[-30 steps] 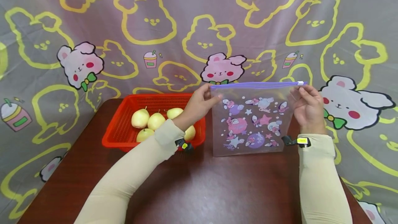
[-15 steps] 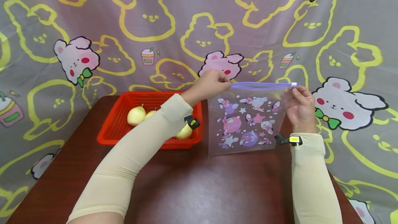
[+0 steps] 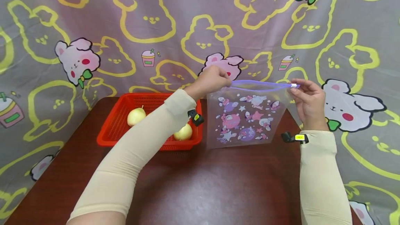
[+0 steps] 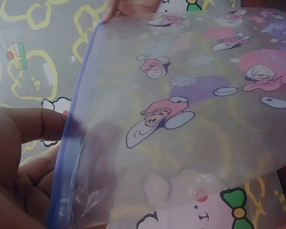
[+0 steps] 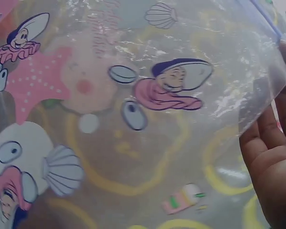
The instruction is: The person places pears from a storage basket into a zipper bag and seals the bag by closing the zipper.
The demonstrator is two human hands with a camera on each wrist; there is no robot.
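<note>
A translucent slider zip bag (image 3: 247,121) with pink and purple cartoon prints hangs upright between my hands, right of the basket. Its purple zipper (image 3: 260,85) runs along the top, its two edges bowed apart in the middle. My left hand (image 3: 211,81) pinches the top left end; in the left wrist view, the thumb and fingers (image 4: 43,124) are at the purple strip (image 4: 78,102). My right hand (image 3: 309,101) pinches the top right end, close by the white slider (image 3: 293,85). The bag's printed side (image 5: 148,157) fills most of the right wrist view.
A red plastic basket (image 3: 107,124) stands at the back left of the dark brown table (image 3: 200,183). Pale yellow pears (image 3: 136,116) lie in it, partly hidden behind my left arm. A patterned curtain (image 3: 265,20) hangs behind the table.
My left hand has shifted up over the zipper's left end, and the bag's top edges have parted. The left forearm now covers more of the pears. The bag's bottom edge is slightly higher.
</note>
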